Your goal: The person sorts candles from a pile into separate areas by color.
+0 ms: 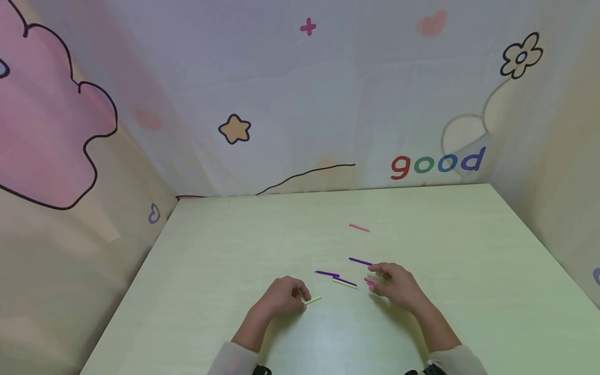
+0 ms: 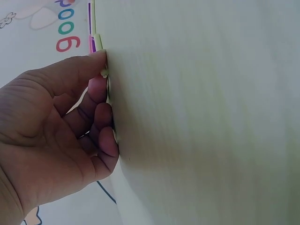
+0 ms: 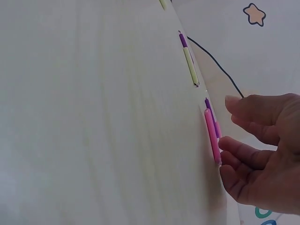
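Observation:
My left hand [image 1: 284, 297] pinches a thin pale yellow stick [image 1: 314, 300] between thumb and fingertips, low over the table. In the left wrist view the yellow stick [image 2: 98, 42] pokes out past the thumb, with the other fingers curled by the tabletop. My right hand [image 1: 397, 285] has its thumb and fingers apart, with nothing between them. Beside its fingertips lies a pink stick [image 3: 213, 136], partly hidden by the hand in the head view. A purple stick [image 1: 360, 261] lies just beyond the right fingers.
Between the hands lie a purple stick [image 1: 326, 273], a second purple stick [image 1: 346, 282] and a yellow stick [image 1: 344, 284] close alongside it. Farther back on the pale table [image 1: 225, 234] is another pink stick [image 1: 359, 227]. Printed cloth walls [image 1: 281, 94] border the table.

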Tool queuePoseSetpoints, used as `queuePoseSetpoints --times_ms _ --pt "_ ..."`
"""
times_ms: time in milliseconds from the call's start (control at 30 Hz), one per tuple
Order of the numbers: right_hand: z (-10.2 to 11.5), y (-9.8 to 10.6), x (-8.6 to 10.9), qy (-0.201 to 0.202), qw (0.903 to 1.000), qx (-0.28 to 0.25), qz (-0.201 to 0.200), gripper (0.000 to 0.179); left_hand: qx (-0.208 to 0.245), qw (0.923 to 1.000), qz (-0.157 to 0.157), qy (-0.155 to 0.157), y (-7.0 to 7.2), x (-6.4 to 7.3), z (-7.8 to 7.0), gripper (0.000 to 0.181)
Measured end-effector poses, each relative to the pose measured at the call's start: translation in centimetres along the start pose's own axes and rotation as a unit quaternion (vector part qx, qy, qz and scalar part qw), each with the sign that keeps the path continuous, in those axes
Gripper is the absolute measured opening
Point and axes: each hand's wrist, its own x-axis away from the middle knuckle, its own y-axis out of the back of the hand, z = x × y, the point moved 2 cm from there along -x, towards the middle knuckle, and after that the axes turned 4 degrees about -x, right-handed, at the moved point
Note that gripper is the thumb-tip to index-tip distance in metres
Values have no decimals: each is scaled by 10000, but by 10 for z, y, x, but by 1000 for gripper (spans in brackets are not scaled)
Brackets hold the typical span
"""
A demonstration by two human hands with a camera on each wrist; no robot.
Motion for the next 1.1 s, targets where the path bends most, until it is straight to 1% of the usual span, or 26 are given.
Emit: queuePoseSetpoints --times_ms 167,300,500,633,933,1100 --pt "-2 3 1 -144 9999 -40 77 27 -19 10000 -4 -52 -1 0 1 14" --pt "-6 6 -2 -156 9997 -143 126 21 -49 9999 -34 -138 -1 -1 3 15" --pt "-12 6 -6 -218 9992 -272 202 18 -54 9997 -29 -240 -2 -2 4 15" --pt "-15 6 -8 -134 9994 -256 205 17 -104 9995 -45 -281 -1 -2 4 15" --pt "-16 7 -10 -140 9994 -160 271 15 -147 9997 -42 -206 0 -1 3 15" --pt "-16 9 -9 -151 9993 -116 332 13 -119 9996 -120 -217 1 0 0 16"
